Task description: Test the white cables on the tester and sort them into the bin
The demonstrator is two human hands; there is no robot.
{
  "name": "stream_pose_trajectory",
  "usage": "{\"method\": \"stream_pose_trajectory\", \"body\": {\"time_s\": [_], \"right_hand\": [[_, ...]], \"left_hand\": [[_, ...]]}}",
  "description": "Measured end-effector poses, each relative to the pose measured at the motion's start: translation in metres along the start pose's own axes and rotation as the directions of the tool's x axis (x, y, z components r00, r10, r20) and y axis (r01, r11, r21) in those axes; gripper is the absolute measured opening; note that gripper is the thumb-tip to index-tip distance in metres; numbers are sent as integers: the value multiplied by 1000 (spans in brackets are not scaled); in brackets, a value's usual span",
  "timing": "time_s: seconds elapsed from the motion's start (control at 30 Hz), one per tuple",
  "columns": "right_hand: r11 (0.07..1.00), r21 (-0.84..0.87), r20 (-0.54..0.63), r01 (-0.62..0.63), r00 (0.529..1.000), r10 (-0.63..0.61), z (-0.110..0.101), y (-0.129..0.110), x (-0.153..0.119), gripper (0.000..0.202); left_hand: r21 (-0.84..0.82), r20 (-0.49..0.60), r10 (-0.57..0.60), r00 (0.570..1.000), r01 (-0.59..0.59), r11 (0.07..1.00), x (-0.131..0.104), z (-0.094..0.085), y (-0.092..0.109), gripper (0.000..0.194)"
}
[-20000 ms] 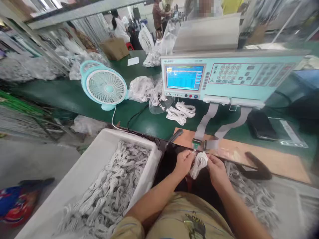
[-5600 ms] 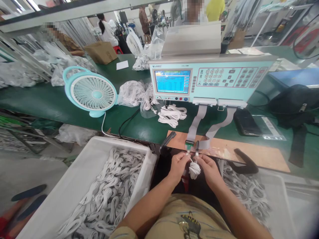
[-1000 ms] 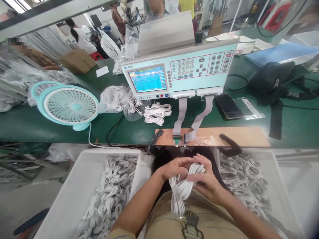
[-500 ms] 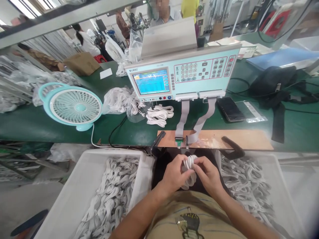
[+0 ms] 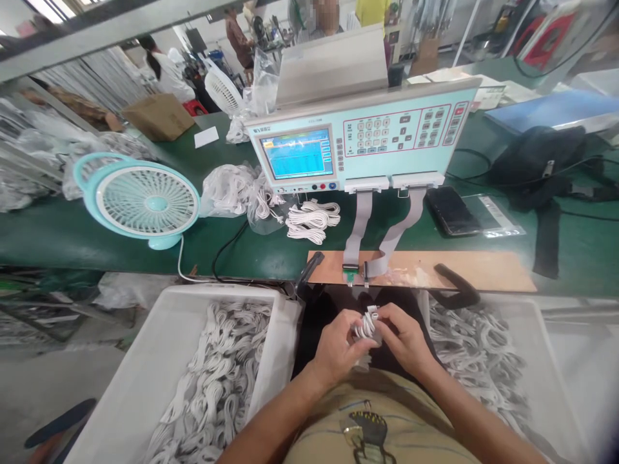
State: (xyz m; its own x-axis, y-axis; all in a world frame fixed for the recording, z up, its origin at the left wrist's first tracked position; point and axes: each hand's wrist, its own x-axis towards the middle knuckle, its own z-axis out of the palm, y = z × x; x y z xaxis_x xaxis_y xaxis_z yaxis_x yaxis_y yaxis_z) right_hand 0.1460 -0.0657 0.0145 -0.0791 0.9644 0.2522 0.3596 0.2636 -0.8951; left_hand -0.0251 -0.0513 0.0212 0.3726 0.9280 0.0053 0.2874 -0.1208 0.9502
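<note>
Between my two hands, over my lap, is a coiled white cable point(image 5: 366, 327). My left hand point(image 5: 337, 343) is closed around the left side of the coil. With bent fingers my right hand point(image 5: 401, 336) pinches it on the right, near the plug ends point(image 5: 373, 312) sticking up at the top. Just beyond, at the bench edge, two small connectors point(image 5: 351, 278) on grey ribbon cables point(image 5: 360, 225) point toward me. Those ribbons run up to a light blue tester point(image 5: 367, 142) with a lit screen.
White bins of coiled cables flank me, a left bin point(image 5: 159, 335) and a right bin point(image 5: 546, 361). A turquoise fan point(image 5: 155, 204), bundled cables point(image 5: 313, 221) and a phone point(image 5: 453, 211) lie on the green bench. Black clamps point(image 5: 457, 288) hold a wooden board point(image 5: 483, 267). Other people are behind.
The coil has turned in my hands, and its plug ends now show at the top. Both hands have shifted slightly lower. The camera view has moved a little.
</note>
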Motion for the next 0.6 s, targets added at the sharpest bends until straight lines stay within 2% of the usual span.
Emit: {"method": "stream_pose_trajectory", "body": {"time_s": [0.07,0.13,0.23,0.3,0.37,0.5,0.6], "right_hand": [[998,-43,59,40,998,-37,-1,1,2,11],[995,-54,113,79,991,-73,-1,3,5,12],[996,-42,132,78,989,-72,2,7,10,13],[1000,-14,89,10,996,-9,6,11,14,15],[993,66,11,-101,995,101,11,15,17,17],[925,264,-102,-272,946,308,20,18,25,23],[891,321,-120,-321,919,375,23,18,30,26]], "left_hand": [[-201,3,-191,982,188,961,6,-1,0,29],[-330,92,-327,940,339,881,15,-4,0,35],[-313,251,-381,890,447,838,30,-10,-3,37],[-297,274,-387,881,460,837,36,-11,-5,36],[-305,217,-387,896,439,845,39,-9,-8,36],[-312,62,-363,930,364,878,41,0,-11,32],[-324,24,-369,929,356,876,42,3,-14,30]]}}
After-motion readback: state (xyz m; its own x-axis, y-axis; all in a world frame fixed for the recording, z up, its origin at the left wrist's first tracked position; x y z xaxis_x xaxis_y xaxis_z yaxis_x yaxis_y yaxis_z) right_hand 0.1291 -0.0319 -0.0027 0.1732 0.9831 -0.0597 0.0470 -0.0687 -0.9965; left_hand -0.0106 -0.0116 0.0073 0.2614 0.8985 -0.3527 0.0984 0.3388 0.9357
